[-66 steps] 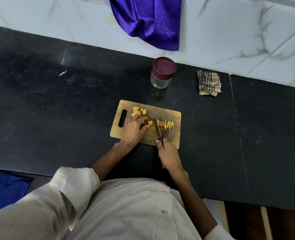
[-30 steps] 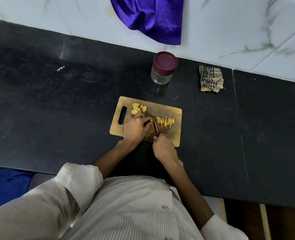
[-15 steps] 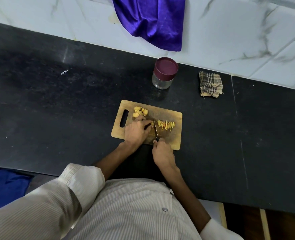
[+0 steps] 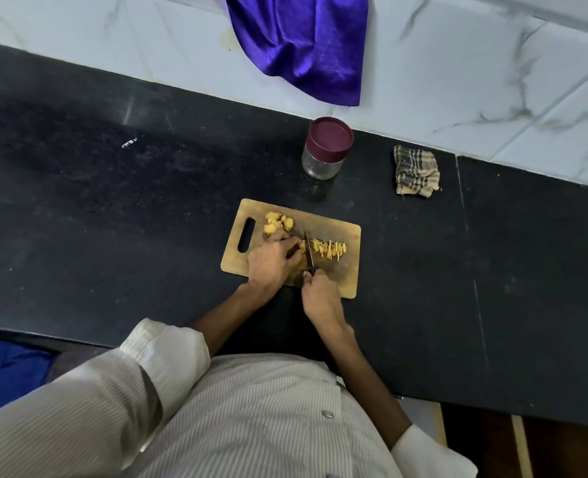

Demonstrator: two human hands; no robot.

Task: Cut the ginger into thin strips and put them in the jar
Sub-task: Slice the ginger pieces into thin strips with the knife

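A wooden cutting board (image 4: 349, 274) lies on the black counter. Several whole ginger pieces (image 4: 278, 222) sit near its handle slot. A row of thin yellow ginger strips (image 4: 330, 249) lies right of the knife. My left hand (image 4: 271, 262) pins a small ginger piece (image 4: 301, 246) against the board with curled fingertips. My right hand (image 4: 320, 294) grips the dark handle of a knife (image 4: 308, 251), whose blade stands on the board right beside my left fingertips. A glass jar (image 4: 323, 150) with a maroon lid on it stands behind the board.
A folded checked cloth (image 4: 416, 170) lies right of the jar. A purple cloth (image 4: 302, 46) hangs down the marble wall above the jar. The black counter (image 4: 113, 208) stretches wide to both sides; its front edge runs close to my body.
The knife blade has moved left, closer to my left fingertips, and the row of cut strips to its right has grown a little. My left hand keeps its hold.
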